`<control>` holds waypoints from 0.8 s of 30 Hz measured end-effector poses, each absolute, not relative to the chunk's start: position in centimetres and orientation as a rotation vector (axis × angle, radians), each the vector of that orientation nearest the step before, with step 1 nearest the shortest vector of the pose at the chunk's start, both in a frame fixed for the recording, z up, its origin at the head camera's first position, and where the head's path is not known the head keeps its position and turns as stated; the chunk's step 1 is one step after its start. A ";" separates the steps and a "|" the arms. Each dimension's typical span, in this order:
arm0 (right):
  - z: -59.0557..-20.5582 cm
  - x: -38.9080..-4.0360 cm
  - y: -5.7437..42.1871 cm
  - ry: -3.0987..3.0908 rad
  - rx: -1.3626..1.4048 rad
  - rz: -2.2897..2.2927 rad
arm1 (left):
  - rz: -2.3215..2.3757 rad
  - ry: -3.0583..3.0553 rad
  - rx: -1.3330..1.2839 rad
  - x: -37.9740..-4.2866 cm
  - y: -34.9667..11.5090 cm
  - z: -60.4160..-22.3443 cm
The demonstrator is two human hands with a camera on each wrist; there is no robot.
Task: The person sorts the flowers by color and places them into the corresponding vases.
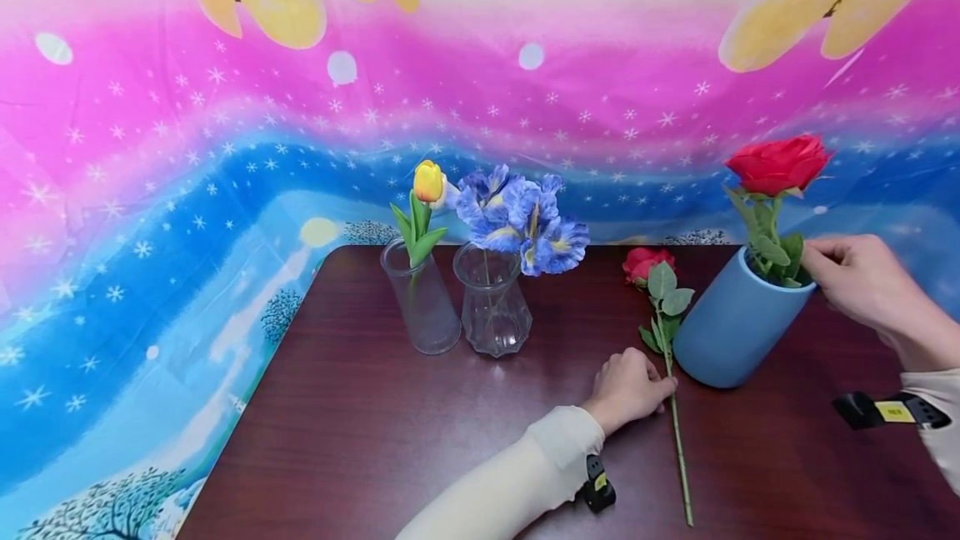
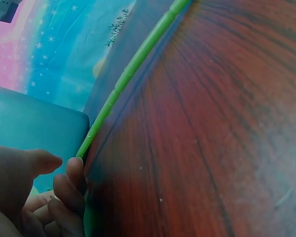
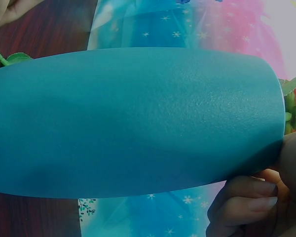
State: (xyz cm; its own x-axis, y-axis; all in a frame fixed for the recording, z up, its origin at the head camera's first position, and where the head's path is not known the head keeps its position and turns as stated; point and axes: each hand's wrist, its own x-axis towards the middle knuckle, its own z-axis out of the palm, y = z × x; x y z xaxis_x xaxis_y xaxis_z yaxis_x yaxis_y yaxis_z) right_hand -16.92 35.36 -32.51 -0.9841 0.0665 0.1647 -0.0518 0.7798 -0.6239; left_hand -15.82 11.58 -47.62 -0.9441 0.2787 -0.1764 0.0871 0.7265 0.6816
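Observation:
My right hand [image 1: 855,277] pinches the rim of a blue vase [image 1: 738,319], which is upright, with a red rose [image 1: 780,165] in it. In the right wrist view the vase [image 3: 138,123] fills the middle, with fingers [image 3: 241,207] at its mouth. My left hand [image 1: 630,386] is at the stem of a second red rose [image 1: 648,265] lying on the table left of the vase. The left wrist view shows the thumb apart from the loosely bent fingers [image 2: 71,197], and the green stem [image 2: 121,81] passing behind the fingertips.
A clear cylindrical vase [image 1: 423,315] with a yellow tulip [image 1: 428,182] stands left on the dark wooden table [image 1: 337,432]. Beside it a fluted glass vase [image 1: 495,315] holds blue irises [image 1: 525,219]. A printed cloth [image 1: 450,90] hangs behind the table.

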 end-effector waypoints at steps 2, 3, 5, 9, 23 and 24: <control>-32.5 -16.9 35.4 -2.793 -0.011 0.989 | 1.048 2.649 0.281 -15.9 11.6 -47.7; -32.5 -16.9 35.3 -2.793 -0.010 0.988 | 1.054 2.644 0.278 -15.9 11.6 -47.7; -32.5 -17.0 35.3 -2.798 -0.011 0.987 | 1.070 2.629 0.275 -16.0 11.7 -47.8; -32.5 -17.0 35.2 -2.805 -0.010 0.986 | 1.091 2.604 0.279 -16.0 11.7 -47.8; -32.5 -16.9 35.2 -2.809 -0.025 1.000 | 1.013 2.565 0.248 -16.1 12.2 -47.3; -32.5 -16.9 35.3 -2.807 -0.030 0.998 | 1.000 2.569 0.244 -16.1 12.3 -47.3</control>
State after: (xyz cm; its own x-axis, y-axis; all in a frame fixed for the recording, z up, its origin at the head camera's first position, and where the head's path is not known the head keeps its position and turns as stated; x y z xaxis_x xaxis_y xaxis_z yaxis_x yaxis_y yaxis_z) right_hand -16.87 35.25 -32.49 -0.9867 0.0728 0.1457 -0.0356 0.7768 -0.6288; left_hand -16.13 12.31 -47.32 -0.9158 0.2900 -0.2778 0.0258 0.7328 0.6800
